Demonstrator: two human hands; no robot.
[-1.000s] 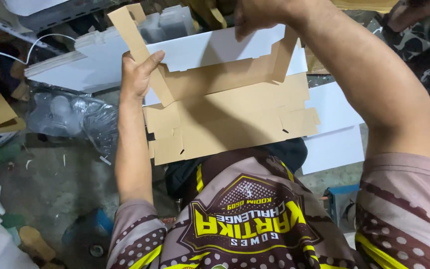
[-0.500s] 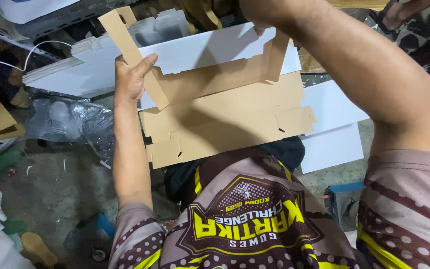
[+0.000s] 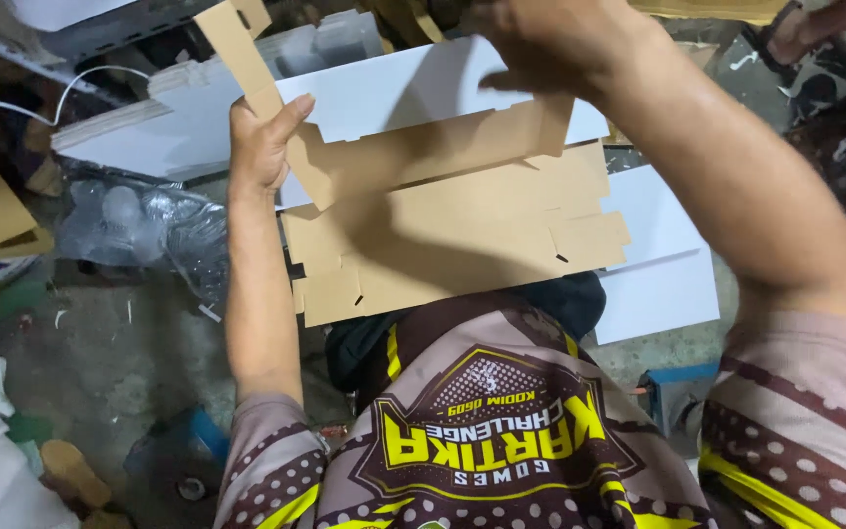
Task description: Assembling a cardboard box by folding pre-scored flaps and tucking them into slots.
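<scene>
Above the person's lap, a flat brown cardboard box blank is being held up and folded. Every place here is told from that blank.

At its left end, the left hand is gripping the blank, with the thumb pressed on the near face and the fingers wrapped behind it. A long narrow flap is sticking up and to the left from just above that hand. At the top right edge of the blank, the right hand is curled down over the upper strip, with the fingers pinching or pressing the edge; I cannot tell which, because the hand is blurry and partly cut off by the top of the picture.

Compared with a second ago, the long flap is leaning a bit further over to the left, and the upper strip is bending more toward the person along its crease. The right hand has slid a little lower onto that strip. It looks like the folding is only getting going, since most of the blank is lying flat.

Behind the blank, white sheets are lying in a pile. More white sheets are showing to its right. Left of the blank, a crumpled clear plastic bag is sitting on the grey floor. Below it, the person's patterned shirt is filling the view.
</scene>
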